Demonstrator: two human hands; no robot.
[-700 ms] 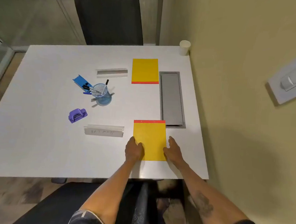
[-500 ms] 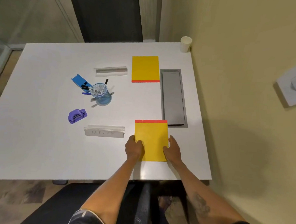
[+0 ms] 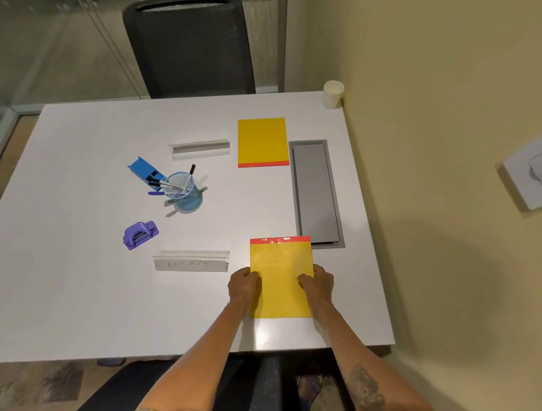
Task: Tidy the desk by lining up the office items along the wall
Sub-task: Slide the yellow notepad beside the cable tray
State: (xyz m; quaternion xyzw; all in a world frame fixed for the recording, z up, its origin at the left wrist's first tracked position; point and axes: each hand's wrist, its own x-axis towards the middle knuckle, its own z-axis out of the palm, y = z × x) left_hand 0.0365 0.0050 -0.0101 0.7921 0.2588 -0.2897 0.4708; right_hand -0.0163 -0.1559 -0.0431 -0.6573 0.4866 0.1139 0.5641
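Near pad point(image 3: 279, 278) pinched at both side edges, left hand point(image 3: 243, 284) and right hand point(image 3: 319, 285) clamped on it, long axis parallel to wall point(image 3: 437, 182). Wall well off rightward; right hand nearer.

A white worktop point(image 3: 70, 289) carries two yellow pads point(image 3: 262, 140) point(image 3: 279, 287), two nameplates point(image 3: 200, 149) point(image 3: 191, 261), pen cup point(image 3: 184, 191), purple punch point(image 3: 140, 234), paper cup point(image 3: 333, 94).

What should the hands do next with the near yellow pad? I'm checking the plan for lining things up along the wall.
Probably slide the near yellow pad right, toward the wall. The left hand and right hand grip its side edges, it lies flat, and bare desk separates it from the wall.
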